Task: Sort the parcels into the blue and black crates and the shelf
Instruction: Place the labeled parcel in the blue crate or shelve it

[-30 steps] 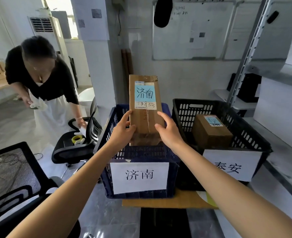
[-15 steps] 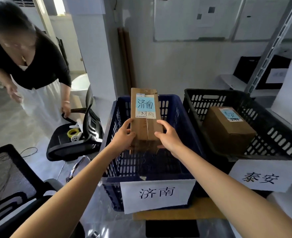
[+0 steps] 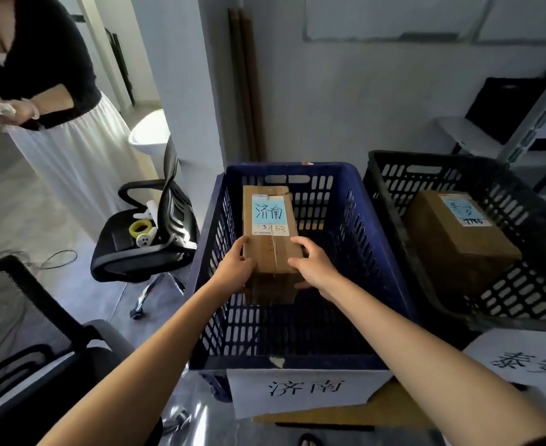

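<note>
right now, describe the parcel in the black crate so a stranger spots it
Two crates stand side by side; the black crate is on the right. Its parcel lies alone inside. Unlike the long parcel in the blue crate, nobody holds it.

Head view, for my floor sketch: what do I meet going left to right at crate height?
Person in a white skirt → office chair → blue crate with the parcel gripped by left hand and right hand → black crate holding a box.

Dim daylight from left; wide-angle edges bend.
</note>
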